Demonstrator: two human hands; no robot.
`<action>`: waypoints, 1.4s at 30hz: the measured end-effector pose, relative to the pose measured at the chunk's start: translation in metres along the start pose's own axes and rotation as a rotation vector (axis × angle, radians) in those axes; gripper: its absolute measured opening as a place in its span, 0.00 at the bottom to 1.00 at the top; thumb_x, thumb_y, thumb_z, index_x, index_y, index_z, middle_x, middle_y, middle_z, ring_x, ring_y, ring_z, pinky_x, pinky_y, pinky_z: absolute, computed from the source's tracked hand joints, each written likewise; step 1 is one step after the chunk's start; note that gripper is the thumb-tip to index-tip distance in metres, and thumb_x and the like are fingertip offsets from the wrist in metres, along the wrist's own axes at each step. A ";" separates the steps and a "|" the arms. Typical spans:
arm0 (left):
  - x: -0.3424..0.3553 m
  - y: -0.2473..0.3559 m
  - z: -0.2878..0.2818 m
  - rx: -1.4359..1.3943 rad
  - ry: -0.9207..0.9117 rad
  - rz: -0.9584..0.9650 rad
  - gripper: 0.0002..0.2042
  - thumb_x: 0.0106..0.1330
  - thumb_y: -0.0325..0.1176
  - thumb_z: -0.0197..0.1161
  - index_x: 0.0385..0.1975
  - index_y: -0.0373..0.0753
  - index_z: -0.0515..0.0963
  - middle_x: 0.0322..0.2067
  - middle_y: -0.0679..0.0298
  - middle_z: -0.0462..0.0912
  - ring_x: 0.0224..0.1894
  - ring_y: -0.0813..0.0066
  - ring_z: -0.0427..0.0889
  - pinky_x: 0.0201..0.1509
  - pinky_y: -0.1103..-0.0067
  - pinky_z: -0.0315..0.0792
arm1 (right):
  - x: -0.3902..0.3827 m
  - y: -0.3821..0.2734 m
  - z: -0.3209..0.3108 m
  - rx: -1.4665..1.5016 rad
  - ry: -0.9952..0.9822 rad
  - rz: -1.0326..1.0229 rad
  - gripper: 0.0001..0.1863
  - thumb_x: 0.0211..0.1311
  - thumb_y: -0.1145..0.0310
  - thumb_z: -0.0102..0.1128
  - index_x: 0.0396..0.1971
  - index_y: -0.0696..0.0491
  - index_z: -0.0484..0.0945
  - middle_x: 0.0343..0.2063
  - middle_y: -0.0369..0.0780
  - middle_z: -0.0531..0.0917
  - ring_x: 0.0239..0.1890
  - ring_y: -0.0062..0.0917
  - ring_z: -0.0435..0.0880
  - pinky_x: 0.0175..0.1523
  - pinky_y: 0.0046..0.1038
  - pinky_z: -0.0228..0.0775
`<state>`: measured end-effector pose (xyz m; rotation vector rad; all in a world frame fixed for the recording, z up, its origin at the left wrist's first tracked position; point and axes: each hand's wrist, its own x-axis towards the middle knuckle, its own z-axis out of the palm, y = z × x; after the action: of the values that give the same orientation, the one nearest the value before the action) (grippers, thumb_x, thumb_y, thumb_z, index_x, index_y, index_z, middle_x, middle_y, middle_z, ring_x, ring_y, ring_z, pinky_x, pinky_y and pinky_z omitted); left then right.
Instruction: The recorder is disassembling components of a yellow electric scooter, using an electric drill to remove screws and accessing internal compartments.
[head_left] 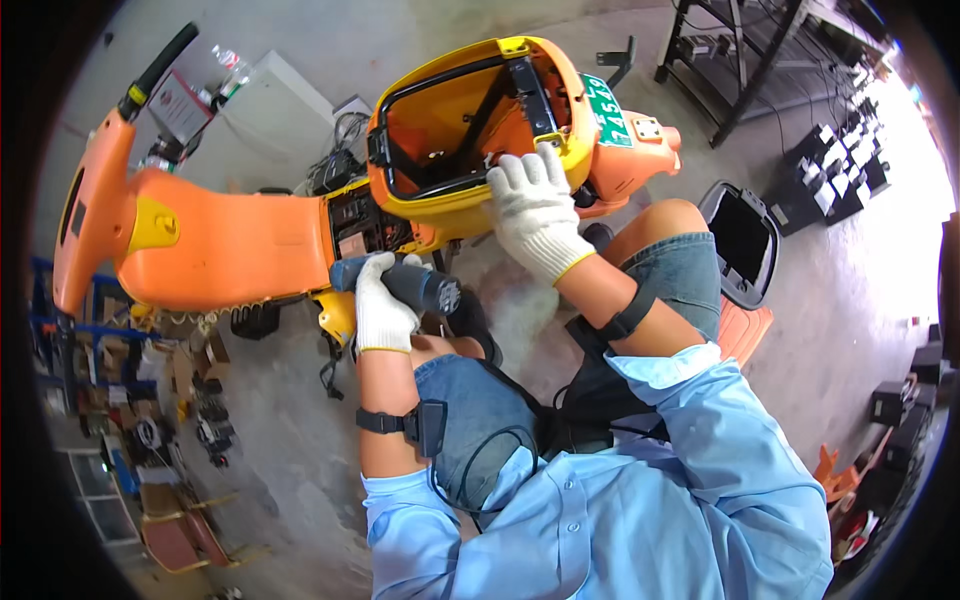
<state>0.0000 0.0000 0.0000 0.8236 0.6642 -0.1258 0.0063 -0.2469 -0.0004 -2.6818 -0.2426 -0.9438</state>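
My left hand [385, 305], in a white knit glove, is closed around a dark blue and black power tool [425, 288] held beside the scooter's open compartment [355, 225] under the seat. My right hand [530, 205], gloved too, has its fingers bent over the near rim of the yellow storage box [440, 208], the index finger reaching up to a black bracket [528, 95] at its right end. The box stands open, with a black inner frame and orange inside. The orange scooter [230, 245] lies across my view, handlebar to the left, green plate [605, 115] at the right.
A black metal rack [735, 70] stands at upper right, with several black units [820, 170] below it. A detached black lid or frame [740, 240] is beside my right knee. Shelving with boxes and parts [160, 390] fills the lower left. A light cabinet [245, 120] is behind the seat.
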 end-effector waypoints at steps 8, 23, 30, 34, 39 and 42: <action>-0.010 -0.032 0.004 0.107 0.112 -0.064 0.12 0.69 0.33 0.58 0.49 0.37 0.69 0.38 0.52 0.82 0.38 0.54 0.85 0.50 0.58 0.84 | -0.019 0.021 0.005 0.105 0.084 -0.005 0.21 0.46 0.63 0.71 0.41 0.53 0.80 0.45 0.43 0.81 0.53 0.40 0.78 0.74 0.51 0.59; -0.047 -0.055 0.042 0.138 -0.056 0.440 0.18 0.67 0.38 0.63 0.52 0.34 0.75 0.39 0.58 0.83 0.42 0.64 0.83 0.56 0.66 0.79 | -0.023 0.028 -0.001 0.286 0.213 -0.030 0.22 0.46 0.67 0.62 0.44 0.58 0.81 0.45 0.45 0.80 0.56 0.42 0.78 0.75 0.52 0.59; -0.046 -0.061 0.045 0.702 -0.277 1.015 0.26 0.68 0.45 0.71 0.58 0.34 0.73 0.45 0.59 0.83 0.44 0.72 0.83 0.57 0.74 0.76 | -0.019 0.016 -0.018 0.331 0.065 0.030 0.24 0.46 0.66 0.65 0.47 0.58 0.80 0.47 0.46 0.80 0.60 0.45 0.75 0.77 0.54 0.54; -0.050 -0.073 0.054 0.777 -0.448 0.940 0.30 0.70 0.40 0.71 0.65 0.33 0.67 0.60 0.54 0.79 0.49 0.72 0.85 0.51 0.81 0.78 | -0.022 0.023 -0.018 0.308 0.037 0.015 0.27 0.47 0.66 0.65 0.51 0.59 0.80 0.51 0.47 0.80 0.63 0.45 0.74 0.78 0.54 0.53; -0.074 -0.066 0.065 0.802 -0.449 0.829 0.24 0.73 0.37 0.67 0.63 0.31 0.70 0.59 0.51 0.81 0.48 0.70 0.87 0.48 0.83 0.78 | -0.025 0.020 -0.024 0.337 0.013 0.027 0.32 0.45 0.66 0.68 0.55 0.59 0.78 0.57 0.49 0.78 0.68 0.47 0.71 0.78 0.54 0.52; -0.075 -0.066 0.066 0.808 -0.410 0.894 0.31 0.71 0.52 0.67 0.62 0.33 0.71 0.54 0.55 0.84 0.43 0.70 0.87 0.49 0.74 0.81 | -0.024 0.018 -0.031 0.392 0.010 0.025 0.32 0.45 0.66 0.70 0.55 0.57 0.78 0.56 0.47 0.78 0.68 0.47 0.70 0.78 0.54 0.52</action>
<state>-0.0498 -0.1038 0.0348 1.7439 -0.2215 0.2676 -0.0256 -0.2754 0.0039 -2.3153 -0.3513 -0.8049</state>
